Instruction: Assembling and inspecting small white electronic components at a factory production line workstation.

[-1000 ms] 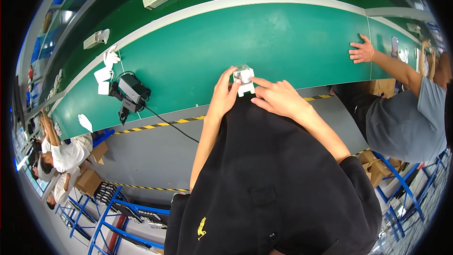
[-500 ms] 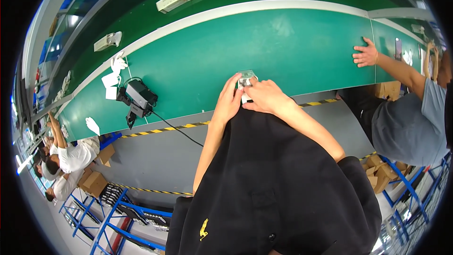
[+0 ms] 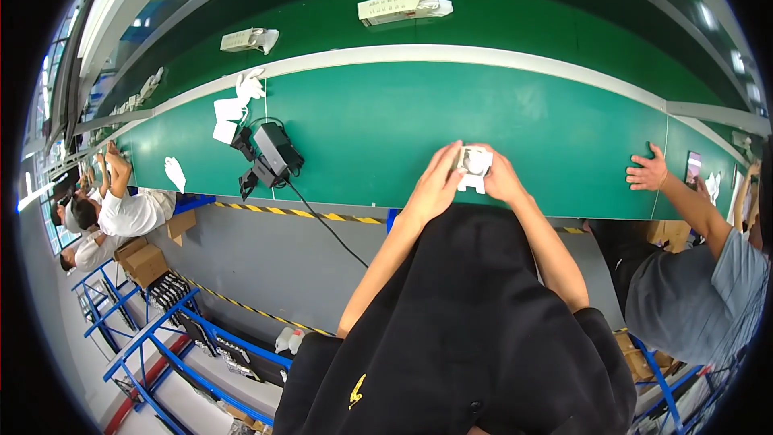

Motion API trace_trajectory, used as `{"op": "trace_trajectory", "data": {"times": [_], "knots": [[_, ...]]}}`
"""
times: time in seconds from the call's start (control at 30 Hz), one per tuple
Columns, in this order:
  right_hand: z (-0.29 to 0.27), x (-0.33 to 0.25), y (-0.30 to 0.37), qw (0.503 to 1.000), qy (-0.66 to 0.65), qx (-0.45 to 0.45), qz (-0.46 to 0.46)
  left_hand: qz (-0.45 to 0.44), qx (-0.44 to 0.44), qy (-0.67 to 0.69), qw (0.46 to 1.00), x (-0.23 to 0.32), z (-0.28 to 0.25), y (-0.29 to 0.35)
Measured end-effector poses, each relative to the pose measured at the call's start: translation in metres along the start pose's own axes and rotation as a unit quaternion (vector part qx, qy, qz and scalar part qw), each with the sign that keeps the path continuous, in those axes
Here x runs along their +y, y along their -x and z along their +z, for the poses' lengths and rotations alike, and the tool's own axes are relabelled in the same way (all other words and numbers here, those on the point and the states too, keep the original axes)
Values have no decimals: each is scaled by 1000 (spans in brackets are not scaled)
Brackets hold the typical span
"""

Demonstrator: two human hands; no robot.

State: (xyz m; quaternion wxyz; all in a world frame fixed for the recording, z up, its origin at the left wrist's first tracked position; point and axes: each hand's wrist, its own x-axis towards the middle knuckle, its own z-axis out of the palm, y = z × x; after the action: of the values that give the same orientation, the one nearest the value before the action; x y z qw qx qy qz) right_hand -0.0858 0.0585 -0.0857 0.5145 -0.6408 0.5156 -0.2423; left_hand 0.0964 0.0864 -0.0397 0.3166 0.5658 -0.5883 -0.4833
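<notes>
A small open white box (image 3: 472, 181) with something greyish inside, too small to make out, is held between my hands near the front edge of the green table (image 3: 386, 129). My left hand (image 3: 437, 183) grips its left side, with the fingers up along the edge. Closed around the opposite side is my right hand (image 3: 504, 180), its fingers partly hidden behind the box. A white flap sticks out from the box on the side toward me.
Left on the table lie a black device with a cable (image 3: 276, 151), white papers (image 3: 226, 118) and white gloves (image 3: 249, 85). Two white cartons (image 3: 393, 8) sit on the strip beyond. At right, a co-worker's hand (image 3: 648, 169) rests on the table, near a phone (image 3: 693, 167).
My view has shifted, so the table appears lower and further right. My right fingers have moved from over the box's top to its right side, showing the opening.
</notes>
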Motion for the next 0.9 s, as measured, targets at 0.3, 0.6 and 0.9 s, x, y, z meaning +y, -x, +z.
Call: {"op": "trace_trajectory", "data": {"times": [0.3,0.6,0.9], "knots": [[-143,-37,-148,920,51,386,-51,-154,-20,12,988,-24,-14,-4],[-184,87,-181,891,142,417,112,-122,-91,-138,979,-33,-18,-44],[-81,103,-40,917,-4,390,89,207,116,-485,842,-19,-62,-273]]}}
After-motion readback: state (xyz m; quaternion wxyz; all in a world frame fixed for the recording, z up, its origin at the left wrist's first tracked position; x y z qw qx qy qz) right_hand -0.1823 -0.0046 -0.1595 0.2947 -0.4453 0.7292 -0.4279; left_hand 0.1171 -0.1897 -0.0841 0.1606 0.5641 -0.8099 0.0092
